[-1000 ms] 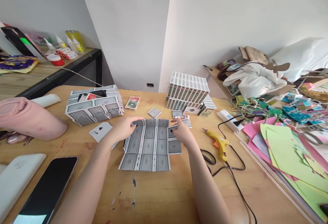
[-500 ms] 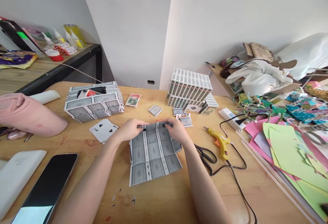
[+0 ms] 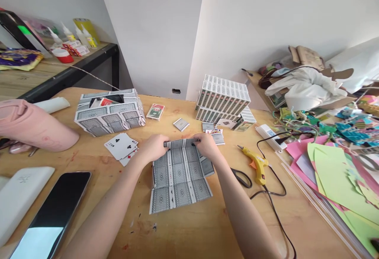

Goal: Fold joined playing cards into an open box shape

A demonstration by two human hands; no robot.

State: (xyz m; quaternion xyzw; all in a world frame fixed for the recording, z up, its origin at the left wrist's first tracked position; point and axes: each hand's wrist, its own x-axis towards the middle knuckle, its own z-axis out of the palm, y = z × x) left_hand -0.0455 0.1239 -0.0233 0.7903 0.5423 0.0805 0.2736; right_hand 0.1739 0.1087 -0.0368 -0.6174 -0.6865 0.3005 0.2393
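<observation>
Left hand [image 3: 155, 148] and right hand [image 3: 205, 146] pinch the card panel's [image 3: 179, 168] far edge at frame centre, fingertips partly hidden so hold maybe loose, panel turned askew since a second ago, so edge looks steadied both ends, box [image 3: 112, 121] upper left, glue gun [image 3: 258, 166] right.

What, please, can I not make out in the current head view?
All in the head view:
Card panel: far corners partly covered by the left hand and right hand.
Scissors: blades hidden by the right forearm.
Phone: near end cut off by the bottom edge.
Glue bottles: labels too small to read.
</observation>
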